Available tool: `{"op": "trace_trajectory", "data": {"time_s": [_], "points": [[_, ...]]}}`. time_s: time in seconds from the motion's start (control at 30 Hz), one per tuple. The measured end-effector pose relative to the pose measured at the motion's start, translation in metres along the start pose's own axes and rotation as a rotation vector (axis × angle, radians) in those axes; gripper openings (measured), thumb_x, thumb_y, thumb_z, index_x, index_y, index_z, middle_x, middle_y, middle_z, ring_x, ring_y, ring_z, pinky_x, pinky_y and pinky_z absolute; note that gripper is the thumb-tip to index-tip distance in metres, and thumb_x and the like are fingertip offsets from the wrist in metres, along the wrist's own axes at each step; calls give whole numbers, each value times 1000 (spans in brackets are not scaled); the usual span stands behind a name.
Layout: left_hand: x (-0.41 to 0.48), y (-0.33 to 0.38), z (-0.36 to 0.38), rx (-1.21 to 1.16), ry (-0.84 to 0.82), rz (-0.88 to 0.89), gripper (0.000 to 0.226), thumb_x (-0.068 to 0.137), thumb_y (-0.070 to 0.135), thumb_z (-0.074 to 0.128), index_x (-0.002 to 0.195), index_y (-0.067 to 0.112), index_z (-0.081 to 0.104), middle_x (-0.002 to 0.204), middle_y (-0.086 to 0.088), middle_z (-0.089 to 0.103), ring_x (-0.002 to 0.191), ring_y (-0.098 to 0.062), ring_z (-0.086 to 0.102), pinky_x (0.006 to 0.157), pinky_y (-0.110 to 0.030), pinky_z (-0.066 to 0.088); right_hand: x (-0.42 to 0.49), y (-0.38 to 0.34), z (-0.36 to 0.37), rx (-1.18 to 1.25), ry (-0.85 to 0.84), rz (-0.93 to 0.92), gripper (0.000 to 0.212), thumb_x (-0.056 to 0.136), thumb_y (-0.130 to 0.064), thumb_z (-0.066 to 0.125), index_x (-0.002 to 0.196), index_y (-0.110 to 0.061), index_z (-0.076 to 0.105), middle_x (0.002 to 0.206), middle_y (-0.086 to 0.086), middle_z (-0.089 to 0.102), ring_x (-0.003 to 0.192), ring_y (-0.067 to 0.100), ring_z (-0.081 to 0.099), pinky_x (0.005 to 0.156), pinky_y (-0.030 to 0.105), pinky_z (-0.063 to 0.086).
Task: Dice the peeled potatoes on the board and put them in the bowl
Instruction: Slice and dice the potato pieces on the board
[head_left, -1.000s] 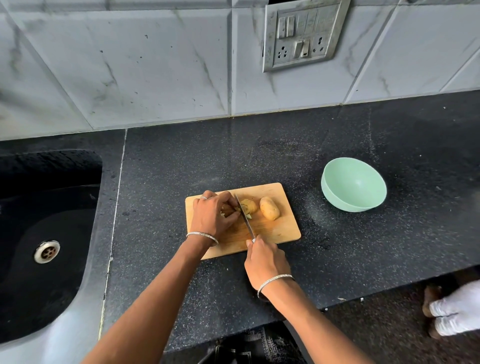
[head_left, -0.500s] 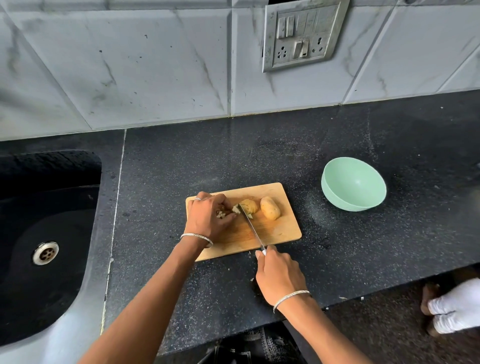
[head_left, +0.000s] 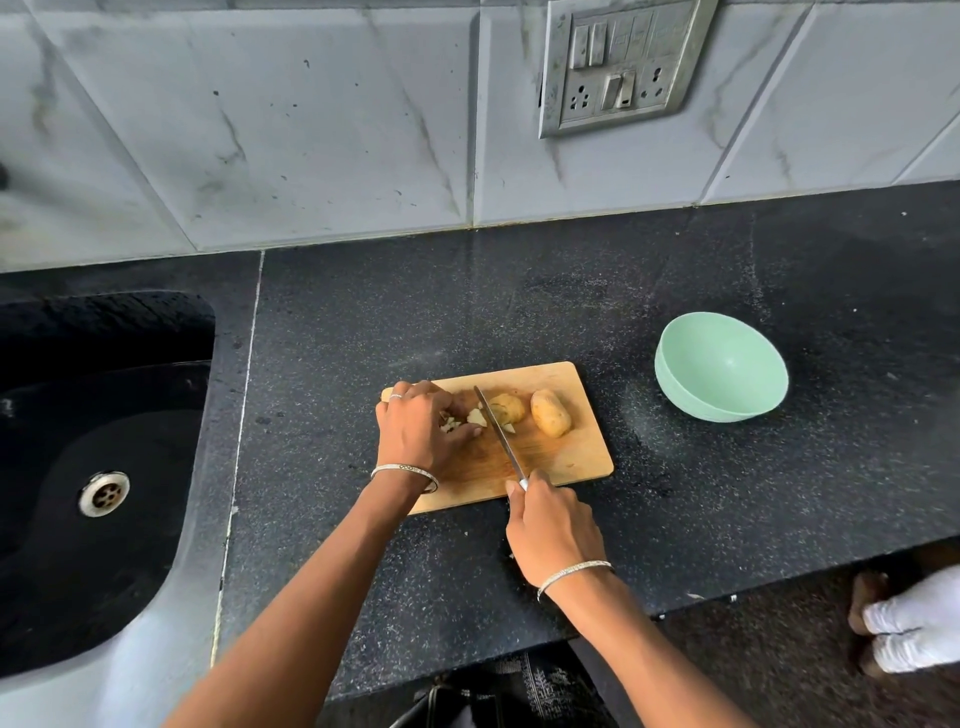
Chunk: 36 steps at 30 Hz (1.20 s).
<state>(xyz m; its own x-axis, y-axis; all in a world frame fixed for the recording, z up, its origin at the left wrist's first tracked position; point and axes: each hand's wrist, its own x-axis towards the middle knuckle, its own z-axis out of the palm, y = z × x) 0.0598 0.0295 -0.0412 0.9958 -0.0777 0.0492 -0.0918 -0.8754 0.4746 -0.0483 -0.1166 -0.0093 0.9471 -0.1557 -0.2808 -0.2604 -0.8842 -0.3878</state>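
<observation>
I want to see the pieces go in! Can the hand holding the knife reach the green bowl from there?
Probably yes. The green bowl stands on the counter right of the board, with nothing between it and the right hand. That hand grips the knife, though.

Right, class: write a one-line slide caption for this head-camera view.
Left hand holds potato pieces on the board; right hand grips the knife.

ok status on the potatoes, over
Left hand holds cut pieces on the board; right hand grips the knife, blade between pieces and a small potato and a larger potato. Bowl empty. Nothing blocking the path to it.
</observation>
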Motion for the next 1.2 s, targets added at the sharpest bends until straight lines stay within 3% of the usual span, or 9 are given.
{"op": "trace_trajectory", "data": {"time_s": [0.4, 0.77, 0.97, 1.2], "points": [[13, 0, -11, 17, -88, -4, 35, 60, 55, 81, 90, 38, 72, 98, 11, 62, 104, -20, 49, 81, -35, 34, 4, 6, 2, 21, -17, -5, 30, 103, -42, 32, 95, -17, 47, 98, 13, 66, 94, 39, 63, 65, 39, 41], [17, 6, -12, -15, -135, -20, 32, 58, 55, 81, 83, 37, 71, 95, 11, 60, 104, -19, 49, 81, -35, 31, 5, 2, 7, 59, -86, 13, 29, 102, -42, 33, 94, -17, 46, 100, 12, 64, 94, 36, 63, 64, 35, 39], [15, 1, -15, -4, -148, -48, 36, 59, 54, 82, 89, 36, 73, 100, 10, 61, 106, -18, 47, 84, -36, 33, 7, 2, 2, 69, -9, -17, 31, 102, -43, 31, 98, -18, 49, 94, 9, 65, 91, 34, 64, 71, 41, 50], [13, 3, -13, -53, -142, -90, 21, 67, 42, 82, 86, 37, 74, 100, 10, 61, 105, -20, 49, 86, -38, 36, 5, -4, 6, 43, -34, 4, 28, 103, -43, 32, 91, -20, 42, 100, 10, 65, 94, 35, 64, 64, 35, 39]]}}
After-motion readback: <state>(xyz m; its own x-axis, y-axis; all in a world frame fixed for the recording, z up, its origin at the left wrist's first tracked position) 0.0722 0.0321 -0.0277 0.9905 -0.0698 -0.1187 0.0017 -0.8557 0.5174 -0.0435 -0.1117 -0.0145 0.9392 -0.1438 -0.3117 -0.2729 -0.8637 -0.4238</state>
